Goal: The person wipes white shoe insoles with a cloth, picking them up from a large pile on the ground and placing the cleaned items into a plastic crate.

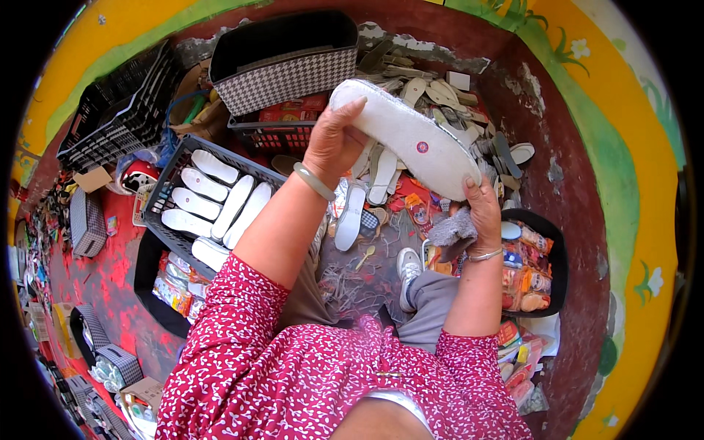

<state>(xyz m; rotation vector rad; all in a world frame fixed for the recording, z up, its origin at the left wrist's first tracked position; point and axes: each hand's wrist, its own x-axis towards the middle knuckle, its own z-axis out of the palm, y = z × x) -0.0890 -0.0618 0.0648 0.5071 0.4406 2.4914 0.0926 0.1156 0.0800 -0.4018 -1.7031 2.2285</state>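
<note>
A large white insole (403, 132) with a small round red mark is raised in front of me, tilted down toward the right. My left hand (334, 143) grips its upper left end, thumb lying on the white face. At the lower right end, my right hand (484, 213) pinches the edge between thumb and fingers. A fuzzy grey cloth (451, 231) is also tucked in my right hand, below the insole. Left of my left forearm, a grey-blue crate (170, 238) carries several white insoles (199, 183) side by side.
Loose insoles (444, 94) are heaped against the far wall. A houndstooth bin (290, 77) stands on a black crate (271, 137) at the back. A black tub (561, 275) of packaged goods sits at right. Thread scraps (341, 282) litter the floor between my feet.
</note>
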